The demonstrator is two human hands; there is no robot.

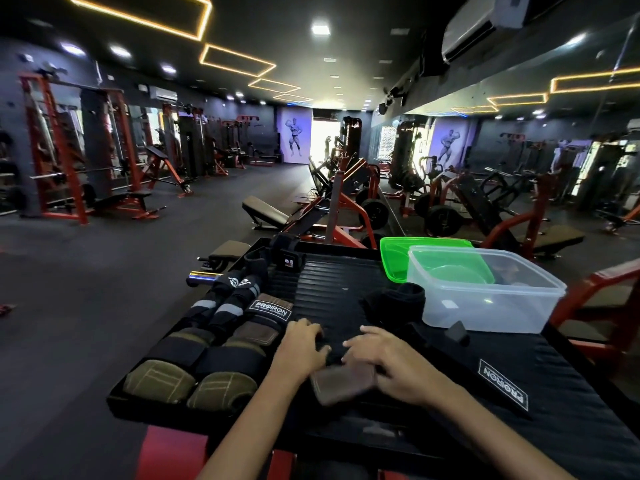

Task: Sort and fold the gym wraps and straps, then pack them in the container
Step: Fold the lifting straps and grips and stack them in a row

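My left hand (304,348) and my right hand (388,362) both rest on a black strap with a brown leather pad (343,382) near the front of the black ribbed platform (332,282). Fingers of both hands are curled onto the strap's black fabric. To the left lie sorted wraps: olive padded straps (190,379), black and grey wrist wraps (225,303) and a PROIRON strap (270,311). A clear plastic container (485,299) stands at the right, with its green lid (408,258) behind it. A crumpled black wrap (398,303) lies against the container.
A long black PROIRON strap (498,382) runs across the right of the platform. More black straps (287,258) sit at the far left corner. Red machine frame parts (595,306) flank the platform; gym floor and benches lie beyond.
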